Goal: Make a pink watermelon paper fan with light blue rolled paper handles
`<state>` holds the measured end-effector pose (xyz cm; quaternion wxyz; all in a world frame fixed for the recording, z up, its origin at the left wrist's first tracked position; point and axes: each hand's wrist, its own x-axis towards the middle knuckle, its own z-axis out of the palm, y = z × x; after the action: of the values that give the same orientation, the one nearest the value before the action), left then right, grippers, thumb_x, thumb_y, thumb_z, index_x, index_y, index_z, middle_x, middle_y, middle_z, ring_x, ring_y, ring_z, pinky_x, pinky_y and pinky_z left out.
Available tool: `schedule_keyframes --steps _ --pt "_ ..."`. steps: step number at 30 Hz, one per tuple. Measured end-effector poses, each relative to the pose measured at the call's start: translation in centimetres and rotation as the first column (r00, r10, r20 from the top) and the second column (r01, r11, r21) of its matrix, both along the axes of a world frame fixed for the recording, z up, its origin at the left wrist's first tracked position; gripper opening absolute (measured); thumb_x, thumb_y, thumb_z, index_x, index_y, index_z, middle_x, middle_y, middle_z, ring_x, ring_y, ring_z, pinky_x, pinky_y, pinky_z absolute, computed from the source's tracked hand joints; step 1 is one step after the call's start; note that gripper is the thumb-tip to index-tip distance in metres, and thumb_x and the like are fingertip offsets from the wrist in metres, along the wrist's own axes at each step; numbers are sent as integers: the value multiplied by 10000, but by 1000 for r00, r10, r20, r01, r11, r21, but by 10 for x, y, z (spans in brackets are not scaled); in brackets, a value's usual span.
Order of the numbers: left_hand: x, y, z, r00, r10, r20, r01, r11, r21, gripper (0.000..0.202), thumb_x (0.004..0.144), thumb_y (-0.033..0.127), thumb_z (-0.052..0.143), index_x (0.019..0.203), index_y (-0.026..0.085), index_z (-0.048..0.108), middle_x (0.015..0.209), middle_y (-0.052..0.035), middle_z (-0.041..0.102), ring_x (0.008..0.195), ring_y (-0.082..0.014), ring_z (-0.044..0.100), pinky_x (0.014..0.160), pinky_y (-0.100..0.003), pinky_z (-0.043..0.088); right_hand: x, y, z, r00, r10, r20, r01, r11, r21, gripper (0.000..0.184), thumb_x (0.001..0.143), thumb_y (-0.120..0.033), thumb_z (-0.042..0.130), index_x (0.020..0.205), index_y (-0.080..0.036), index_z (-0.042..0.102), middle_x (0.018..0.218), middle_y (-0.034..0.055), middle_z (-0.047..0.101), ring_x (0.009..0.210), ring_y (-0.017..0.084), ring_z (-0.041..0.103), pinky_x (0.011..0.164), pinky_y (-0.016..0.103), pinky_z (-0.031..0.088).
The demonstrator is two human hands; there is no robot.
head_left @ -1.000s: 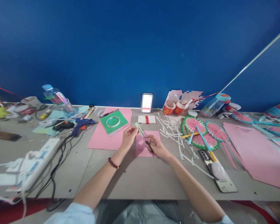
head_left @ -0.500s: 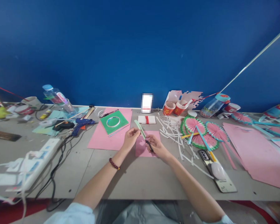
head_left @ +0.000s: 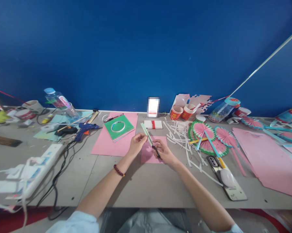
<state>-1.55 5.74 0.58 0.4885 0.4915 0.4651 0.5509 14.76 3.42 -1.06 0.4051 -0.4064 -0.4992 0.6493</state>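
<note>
Pinched in the fingers of my left hand point(head_left: 137, 143) is a narrow pale green paper strip point(head_left: 145, 129), slanting up and away. My right hand point(head_left: 165, 153) is closed around black-handled scissors point(head_left: 156, 151), whose blades point up along the strip; whether they are cutting it I cannot make out. Both hands hover over a small pink paper square point(head_left: 149, 156) on the table. Beyond them lies a white packet with a red band point(head_left: 153, 124).
To the left are a green square with a tape ring point(head_left: 118, 126), a blue glue gun point(head_left: 86, 129) and a power strip point(head_left: 42, 170). White paper strips point(head_left: 177, 134), pink paper fans point(head_left: 204, 130), a phone point(head_left: 233, 191) and pink sheets point(head_left: 264, 155) lie right. Red cups point(head_left: 176, 113) stand behind.
The green strip and my left fingers have shifted very slightly to the right. The scissors stay in nearly the same place.
</note>
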Motion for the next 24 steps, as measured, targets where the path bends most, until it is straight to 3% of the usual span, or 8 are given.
schedule_keyframes --steps 24 --pt "0 -1 4 1000 5 0 -5 1000 -17 208 671 359 674 615 175 595 593 5 577 593 -129 522 597 -252 417 1 -1 1 1000 10 16 -10 1000 18 440 687 -392 713 1021 -258 460 690 -92 410 445 45 460 362 160 347"
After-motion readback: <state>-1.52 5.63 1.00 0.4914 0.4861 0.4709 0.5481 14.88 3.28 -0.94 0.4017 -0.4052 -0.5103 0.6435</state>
